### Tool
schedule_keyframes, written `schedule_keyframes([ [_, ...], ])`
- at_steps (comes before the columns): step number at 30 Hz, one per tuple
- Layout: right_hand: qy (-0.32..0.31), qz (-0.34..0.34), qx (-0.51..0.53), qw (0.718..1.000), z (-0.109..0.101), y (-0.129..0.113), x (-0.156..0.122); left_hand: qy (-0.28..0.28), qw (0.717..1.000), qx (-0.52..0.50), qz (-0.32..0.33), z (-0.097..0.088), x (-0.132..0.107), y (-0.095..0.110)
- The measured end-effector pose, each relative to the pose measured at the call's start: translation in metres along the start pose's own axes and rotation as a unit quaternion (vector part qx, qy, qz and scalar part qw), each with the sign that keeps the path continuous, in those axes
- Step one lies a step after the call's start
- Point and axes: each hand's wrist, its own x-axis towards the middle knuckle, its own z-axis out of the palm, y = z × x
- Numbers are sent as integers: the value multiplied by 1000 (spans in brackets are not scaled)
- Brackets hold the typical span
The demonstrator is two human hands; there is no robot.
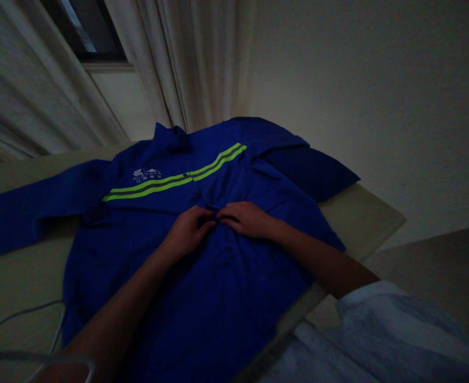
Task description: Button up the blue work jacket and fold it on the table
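A blue work jacket (pixel 146 266) lies spread out, front side up, with a yellow-green reflective stripe (pixel 150 188) across its chest and a white printed logo at the left. At the middle of its front opening, my left hand (pixel 188 227) pinches the edge of the cloth. My right hand (pixel 246 218) meets it there, fingertips closed on the same edge from the other side. The fabric puckers around both hands. Any button or fastener between the fingertips is hidden.
The jacket rests on a pale table (pixel 372 215), with one sleeve stretched left. White cables (pixel 54 340) lie at the lower left. Behind stand long curtains (pixel 202 58), a window (pixel 94 32) and a plain wall (pixel 358 80). The room is dim.
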Motion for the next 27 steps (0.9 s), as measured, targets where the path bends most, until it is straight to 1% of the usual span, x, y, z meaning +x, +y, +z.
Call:
schedule_keyframes([
  [2, -11, 7, -22, 1000, -2, -3, 0, -5, 1000, -6, -2, -1, 0, 1],
  [5, -21, 7, -57, 998, -1, -5, -1, 17, 1000, 13, -6, 1, 0, 0],
  [7, -3, 5, -47, 999, 2, -5, -2, 25, 999, 30, -4, 3, -1, -1],
  [10, 51, 0, -1, 999, 10, -1, -1, 23, 999, 45, -1, 4, -2, -1],
  [12, 61, -12, 17, 998, 13, 0, 0, 20, 998, 56, -6, 3, -2, 1],
  [15, 45, -15, 26, 999, 12, 0, 1, 19, 997, 75, -14, 3, -3, 5],
  [21, 16, 18, 2, 1000, 3, -4, 1, 23, 994, 104, -14, 4, -6, 10],
  [23, 6, 24, -22, 999, 2, -7, 0, 23, 994, 105, -7, 4, -6, 10],
  [27, -12, 28, -118, 993, 1, -13, -2, 25, 995, 95, 5, 7, -6, 6],
])
